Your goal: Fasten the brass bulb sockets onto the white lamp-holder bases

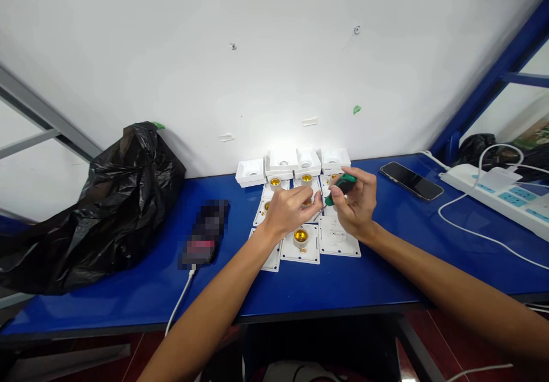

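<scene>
Several white square lamp-holder plates with brass sockets point(301, 243) lie in rows on the blue table point(343, 282). My right hand point(358, 205) grips a green-handled screwdriver point(341, 186), its thin shaft slanting down-left toward the plates. My left hand point(288, 210) hovers over the middle plates, fingertips pinched near the screwdriver's tip; what they pinch is too small to tell. White box-shaped covers point(281, 162) stand in a row against the wall behind the plates.
A bulky black plastic bag point(103, 205) fills the table's left. A dark blurred device point(205, 234) with a white cable lies beside the plates. At right lie a black phone point(410, 180) and a white power strip point(501, 196) with cables.
</scene>
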`<state>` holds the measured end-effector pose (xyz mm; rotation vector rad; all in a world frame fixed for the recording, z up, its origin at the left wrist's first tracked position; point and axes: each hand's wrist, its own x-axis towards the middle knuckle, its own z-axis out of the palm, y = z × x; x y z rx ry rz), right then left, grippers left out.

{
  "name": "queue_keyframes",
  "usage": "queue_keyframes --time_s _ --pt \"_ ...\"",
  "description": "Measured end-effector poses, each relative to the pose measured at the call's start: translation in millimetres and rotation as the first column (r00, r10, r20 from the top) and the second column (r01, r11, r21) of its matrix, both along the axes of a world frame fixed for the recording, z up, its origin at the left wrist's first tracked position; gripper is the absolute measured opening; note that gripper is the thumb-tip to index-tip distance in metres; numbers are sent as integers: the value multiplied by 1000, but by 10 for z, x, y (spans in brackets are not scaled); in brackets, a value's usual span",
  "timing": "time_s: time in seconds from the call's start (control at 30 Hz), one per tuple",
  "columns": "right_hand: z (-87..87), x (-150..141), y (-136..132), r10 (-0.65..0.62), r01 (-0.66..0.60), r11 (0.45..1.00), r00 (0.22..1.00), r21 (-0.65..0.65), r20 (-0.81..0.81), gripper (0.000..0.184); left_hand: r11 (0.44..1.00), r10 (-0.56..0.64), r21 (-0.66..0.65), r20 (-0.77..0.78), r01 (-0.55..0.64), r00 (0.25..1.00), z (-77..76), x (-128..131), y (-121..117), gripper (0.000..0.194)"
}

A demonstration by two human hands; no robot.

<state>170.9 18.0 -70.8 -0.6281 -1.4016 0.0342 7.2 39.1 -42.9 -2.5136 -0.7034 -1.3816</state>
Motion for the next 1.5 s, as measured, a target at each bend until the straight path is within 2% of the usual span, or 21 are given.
queue_keyframes --time_s 0.13,0.27,0.43,0.67,0.87,1.03,1.23,1.5 --pt "-8 -6 -42 27 -37 996 993 86 113 55 999 -17 44 12 17 1000 2 -4 0 36" --pt "20 -9 -80 90 -128 976 974 178 207 66 997 -24 72 18 23 1000 0 -10 -6 38" --pt "71 -7 -110 101 -155 965 964 211 245 69 995 -29 91 6 28 1000 -5 -21 -9 39" --pt "105 17 -112 71 -129 975 952 180 298 67 999 -6 54 -13 7 1000 2 -30 -11 42" --pt "144 30 -149 72 -128 981 937 146 341 65 997 -10 79 -7 11 1000 1 -28 -3 43" --pt "177 40 -182 24 -79 986 937 144 349 64 993 -13 118 -9 14 1000 -11 -27 -1 43" --pt "134 92 -167 38 -77 991 946 111 321 66 994 3 106 -44 2 999 -13 -28 -14 42" --pt "79 134 -136 60 -103 986 954 132 292 71 997 8 73 -93 -2 996 17 -41 -27 45"
